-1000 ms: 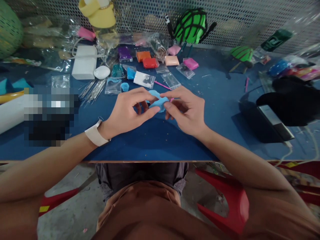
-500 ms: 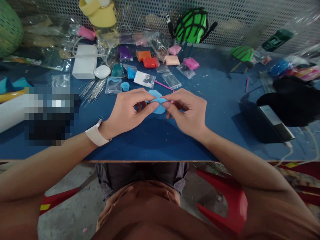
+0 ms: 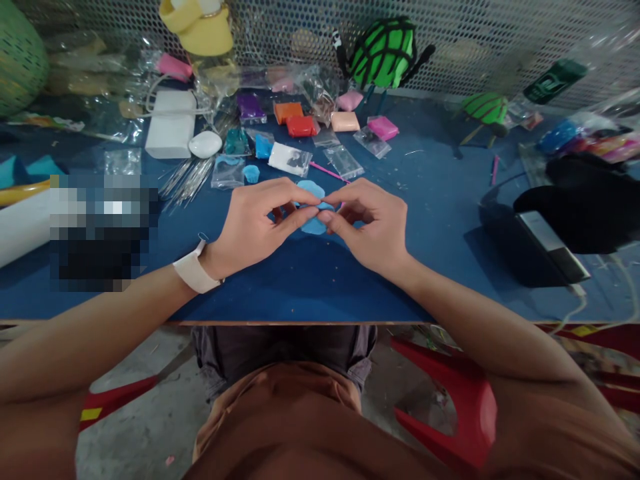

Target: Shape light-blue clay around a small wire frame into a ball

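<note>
Light-blue modelling clay (image 3: 311,189), flattened with a rounded outline, is between my two hands above the blue table. My left hand (image 3: 265,217), with a white band round the wrist, pinches it from the left between thumb and index finger. From the other side my right hand (image 3: 374,223) pinches the same clay, its fingertips meeting those of the left. Fingers cover the middle of the clay. Just beyond my left hand lies a small blue clay piece (image 3: 251,174) with a ruffled edge. A pink stick (image 3: 329,171) lies behind the hands.
Packets of clay, among them orange (image 3: 289,112), red (image 3: 302,126) and white (image 3: 289,159), lie at the back. Thin wires (image 3: 187,181) and a white box (image 3: 171,125) are to the left. A green turtle figure (image 3: 385,52) stands behind; a black box-like device (image 3: 540,250) is at right.
Both thumbs and index fingertips have drawn closer together over the clay. My right hand has shifted slightly left, and more of the clay's lower lobe sticks out below the fingers.
</note>
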Demonstrator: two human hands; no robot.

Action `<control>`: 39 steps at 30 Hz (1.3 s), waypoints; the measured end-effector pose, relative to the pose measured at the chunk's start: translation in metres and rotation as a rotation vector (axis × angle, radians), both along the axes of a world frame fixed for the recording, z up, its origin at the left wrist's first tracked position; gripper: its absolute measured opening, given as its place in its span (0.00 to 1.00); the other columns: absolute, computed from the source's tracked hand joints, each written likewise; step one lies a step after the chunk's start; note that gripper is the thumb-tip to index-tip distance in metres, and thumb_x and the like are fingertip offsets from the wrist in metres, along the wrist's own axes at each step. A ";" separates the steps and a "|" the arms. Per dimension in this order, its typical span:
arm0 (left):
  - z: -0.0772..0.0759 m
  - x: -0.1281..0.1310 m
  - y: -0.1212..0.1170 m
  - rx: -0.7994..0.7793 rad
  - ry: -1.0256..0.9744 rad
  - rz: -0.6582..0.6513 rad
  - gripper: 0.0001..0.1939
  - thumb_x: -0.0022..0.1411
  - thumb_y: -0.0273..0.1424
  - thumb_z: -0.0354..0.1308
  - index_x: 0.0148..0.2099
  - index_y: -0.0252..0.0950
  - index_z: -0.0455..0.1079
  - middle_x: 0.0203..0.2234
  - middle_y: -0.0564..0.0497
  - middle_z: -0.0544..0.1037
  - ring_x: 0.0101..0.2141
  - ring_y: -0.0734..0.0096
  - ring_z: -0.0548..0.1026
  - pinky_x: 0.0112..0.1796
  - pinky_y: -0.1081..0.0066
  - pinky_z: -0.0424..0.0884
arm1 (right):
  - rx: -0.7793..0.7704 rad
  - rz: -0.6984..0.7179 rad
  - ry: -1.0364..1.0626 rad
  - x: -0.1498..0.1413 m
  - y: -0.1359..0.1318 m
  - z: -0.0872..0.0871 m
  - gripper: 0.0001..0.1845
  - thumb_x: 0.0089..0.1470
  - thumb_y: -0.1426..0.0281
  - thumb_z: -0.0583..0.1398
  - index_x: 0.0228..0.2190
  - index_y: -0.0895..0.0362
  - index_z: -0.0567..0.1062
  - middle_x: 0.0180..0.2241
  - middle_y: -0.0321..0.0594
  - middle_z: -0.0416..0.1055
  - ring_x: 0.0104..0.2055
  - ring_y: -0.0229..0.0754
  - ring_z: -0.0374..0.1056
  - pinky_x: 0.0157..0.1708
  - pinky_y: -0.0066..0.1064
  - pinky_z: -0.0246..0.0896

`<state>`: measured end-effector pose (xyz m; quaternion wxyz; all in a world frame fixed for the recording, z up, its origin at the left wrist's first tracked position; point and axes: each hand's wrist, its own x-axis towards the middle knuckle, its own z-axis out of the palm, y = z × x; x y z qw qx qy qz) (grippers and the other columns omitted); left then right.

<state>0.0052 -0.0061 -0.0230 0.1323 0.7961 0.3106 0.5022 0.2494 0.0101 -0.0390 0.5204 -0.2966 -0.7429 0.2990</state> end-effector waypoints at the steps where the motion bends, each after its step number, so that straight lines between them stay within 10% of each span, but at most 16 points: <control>1: 0.000 0.000 0.000 -0.016 0.016 0.012 0.09 0.84 0.39 0.70 0.50 0.44 0.89 0.40 0.50 0.93 0.35 0.65 0.90 0.35 0.66 0.85 | -0.001 -0.011 -0.006 -0.001 0.000 0.000 0.18 0.67 0.46 0.79 0.43 0.46 0.92 0.41 0.36 0.87 0.30 0.39 0.78 0.31 0.37 0.76; 20: 0.001 0.003 -0.001 -0.159 0.092 0.001 0.26 0.85 0.56 0.63 0.45 0.42 0.87 0.36 0.51 0.91 0.32 0.68 0.87 0.35 0.69 0.79 | 0.014 0.003 0.018 -0.003 -0.002 0.005 0.19 0.69 0.45 0.77 0.41 0.46 0.91 0.41 0.37 0.86 0.29 0.38 0.75 0.29 0.35 0.77; 29: 0.001 0.003 0.000 -0.197 0.024 -0.026 0.14 0.84 0.43 0.67 0.49 0.39 0.87 0.40 0.48 0.93 0.33 0.69 0.87 0.33 0.72 0.79 | -0.091 0.027 0.009 -0.002 -0.001 0.000 0.29 0.59 0.42 0.82 0.51 0.46 0.89 0.45 0.35 0.86 0.29 0.36 0.77 0.28 0.31 0.77; 39: -0.001 0.001 0.000 -0.210 0.065 -0.049 0.18 0.84 0.50 0.67 0.54 0.41 0.85 0.47 0.46 0.91 0.39 0.66 0.87 0.35 0.69 0.82 | -0.177 0.060 0.024 -0.001 -0.003 0.001 0.21 0.63 0.52 0.83 0.50 0.46 0.88 0.38 0.30 0.83 0.26 0.36 0.80 0.28 0.33 0.82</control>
